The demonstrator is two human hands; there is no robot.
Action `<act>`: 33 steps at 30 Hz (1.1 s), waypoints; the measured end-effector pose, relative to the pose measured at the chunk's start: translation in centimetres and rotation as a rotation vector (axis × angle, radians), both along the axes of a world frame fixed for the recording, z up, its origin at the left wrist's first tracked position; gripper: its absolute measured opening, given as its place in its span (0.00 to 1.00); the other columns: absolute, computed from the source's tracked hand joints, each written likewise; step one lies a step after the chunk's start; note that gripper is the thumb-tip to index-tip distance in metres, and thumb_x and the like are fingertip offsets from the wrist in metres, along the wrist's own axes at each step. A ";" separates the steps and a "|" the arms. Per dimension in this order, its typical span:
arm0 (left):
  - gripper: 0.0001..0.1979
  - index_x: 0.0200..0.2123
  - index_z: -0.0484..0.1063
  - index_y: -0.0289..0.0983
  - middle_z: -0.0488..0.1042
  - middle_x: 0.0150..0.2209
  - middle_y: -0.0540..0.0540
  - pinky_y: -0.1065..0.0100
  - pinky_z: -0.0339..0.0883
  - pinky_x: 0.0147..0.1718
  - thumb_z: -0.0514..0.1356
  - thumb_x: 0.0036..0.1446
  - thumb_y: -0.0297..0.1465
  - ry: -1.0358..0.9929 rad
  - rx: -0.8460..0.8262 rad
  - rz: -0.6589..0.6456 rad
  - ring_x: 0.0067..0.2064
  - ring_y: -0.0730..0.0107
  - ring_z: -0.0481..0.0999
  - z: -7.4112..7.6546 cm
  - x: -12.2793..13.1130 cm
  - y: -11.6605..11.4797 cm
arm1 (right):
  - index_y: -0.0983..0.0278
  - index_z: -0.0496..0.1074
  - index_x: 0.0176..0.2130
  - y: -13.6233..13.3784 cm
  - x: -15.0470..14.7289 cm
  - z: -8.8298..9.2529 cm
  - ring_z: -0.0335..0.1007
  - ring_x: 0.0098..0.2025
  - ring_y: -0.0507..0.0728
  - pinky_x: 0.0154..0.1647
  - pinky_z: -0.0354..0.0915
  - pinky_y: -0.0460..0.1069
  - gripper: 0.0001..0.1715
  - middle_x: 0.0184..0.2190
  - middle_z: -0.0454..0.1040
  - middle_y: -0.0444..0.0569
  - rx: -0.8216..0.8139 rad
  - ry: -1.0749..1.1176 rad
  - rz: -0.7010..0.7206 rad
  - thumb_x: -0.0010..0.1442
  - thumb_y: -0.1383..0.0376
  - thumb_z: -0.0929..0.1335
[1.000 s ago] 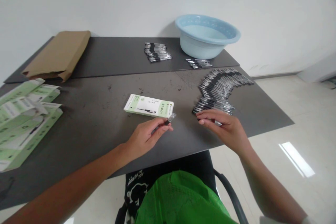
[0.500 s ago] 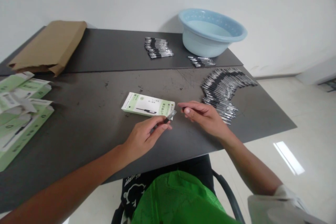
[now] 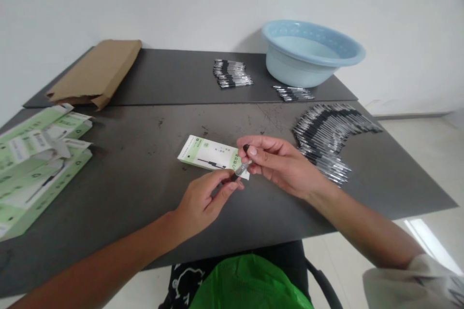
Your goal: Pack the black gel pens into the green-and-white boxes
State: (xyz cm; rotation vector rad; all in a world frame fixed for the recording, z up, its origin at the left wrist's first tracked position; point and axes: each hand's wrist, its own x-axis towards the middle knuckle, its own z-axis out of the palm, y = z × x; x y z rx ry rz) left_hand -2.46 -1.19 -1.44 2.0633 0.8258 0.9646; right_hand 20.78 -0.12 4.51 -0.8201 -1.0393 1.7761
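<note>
My left hand (image 3: 203, 200) is closed around a pen (image 3: 239, 171), with the black part at the fingers and a clear end pointing up and right. My right hand (image 3: 281, 163) pinches a small black piece, which looks like a pen cap (image 3: 246, 147), between thumb and forefinger. Its lower fingers are at the pen's clear end; whether they press on it I cannot tell. Just beyond both hands lies a white and green pen box (image 3: 206, 152), its right end partly covered by them. Right of my right hand, a curved row of pens (image 3: 322, 130) lies fanned out.
A light blue basin (image 3: 308, 65) stands at the back right. Smaller groups of pens (image 3: 232, 74) lie near it on the dark table (image 3: 145, 154). A brown paper bag (image 3: 97, 70) is at the back left, with several green and white boxes (image 3: 47, 174) in front.
My right hand has come in against the pen's clear end, closing the gap between the hands. The view has shifted, so the table's things sit further right and lower.
</note>
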 end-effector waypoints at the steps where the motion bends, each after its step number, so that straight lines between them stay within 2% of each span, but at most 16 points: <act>1: 0.07 0.49 0.80 0.43 0.90 0.43 0.52 0.73 0.79 0.47 0.60 0.77 0.33 -0.005 -0.007 0.008 0.45 0.71 0.90 0.0 0.0 0.0 | 0.53 0.88 0.49 0.2 -0.2 0.1 0.78 0.39 0.49 0.39 0.73 0.42 0.15 0.44 0.87 0.45 0.004 0.009 -0.006 0.64 0.55 0.82; 7: 0.09 0.48 0.81 0.44 0.90 0.43 0.52 0.71 0.80 0.47 0.59 0.78 0.35 0.026 -0.049 0.056 0.45 0.70 0.91 0.4 -0.2 0.0 | 0.55 0.89 0.42 0.3 -0.5 -0.1 0.79 0.32 0.49 0.37 0.76 0.44 0.09 0.37 0.87 0.42 0.038 0.070 -0.069 0.60 0.60 0.84; 12: 0.12 0.46 0.82 0.43 0.90 0.41 0.50 0.68 0.81 0.41 0.60 0.77 0.40 0.099 -0.042 0.050 0.41 0.66 0.91 0.6 0.0 -0.2 | 0.53 0.89 0.41 -0.1 0.2 -0.6 0.84 0.36 0.53 0.41 0.81 0.48 0.09 0.38 0.88 0.43 0.104 -0.007 -0.156 0.59 0.61 0.84; 16: 0.14 0.43 0.83 0.44 0.90 0.39 0.51 0.68 0.81 0.38 0.61 0.77 0.43 0.124 -0.013 0.038 0.38 0.67 0.90 0.7 0.0 -0.5 | 0.52 0.89 0.39 -0.2 0.6 -0.5 0.86 0.37 0.52 0.42 0.83 0.46 0.11 0.37 0.89 0.42 0.171 -0.093 -0.214 0.56 0.63 0.86; 19: 0.12 0.41 0.83 0.43 0.89 0.36 0.52 0.70 0.81 0.36 0.63 0.76 0.41 0.105 0.021 0.074 0.35 0.70 0.89 0.7 0.0 -0.7 | 0.53 0.89 0.37 -0.3 0.9 -0.2 0.86 0.35 0.51 0.39 0.83 0.44 0.12 0.34 0.89 0.41 0.254 -0.143 -0.250 0.53 0.65 0.87; 23: 0.08 0.42 0.82 0.42 0.88 0.33 0.56 0.75 0.79 0.34 0.66 0.74 0.37 0.070 0.026 0.081 0.31 0.75 0.88 0.8 0.0 -0.8 | 0.53 0.89 0.37 -0.5 1.1 -0.2 0.88 0.36 0.50 0.40 0.82 0.40 0.18 0.36 0.90 0.41 0.356 -0.123 -0.285 0.49 0.72 0.87; 28: 0.05 0.47 0.82 0.44 0.89 0.34 0.57 0.79 0.78 0.34 0.67 0.74 0.36 -0.009 0.021 0.061 0.32 0.78 0.88 0.5 -0.1 -1.2 | 0.51 0.90 0.39 -0.7 1.2 -0.7 0.89 0.38 0.52 0.41 0.83 0.42 0.22 0.37 0.90 0.41 0.429 -0.147 -0.301 0.49 0.74 0.87; 33: 0.04 0.47 0.82 0.44 0.89 0.34 0.58 0.79 0.77 0.35 0.68 0.73 0.36 -0.017 0.018 0.057 0.33 0.78 0.88 0.2 -0.1 -1.4 | 0.51 0.90 0.42 -1.1 1.1 -0.9 0.89 0.38 0.54 0.41 0.85 0.44 0.22 0.38 0.90 0.41 0.444 -0.173 -0.272 0.52 0.74 0.86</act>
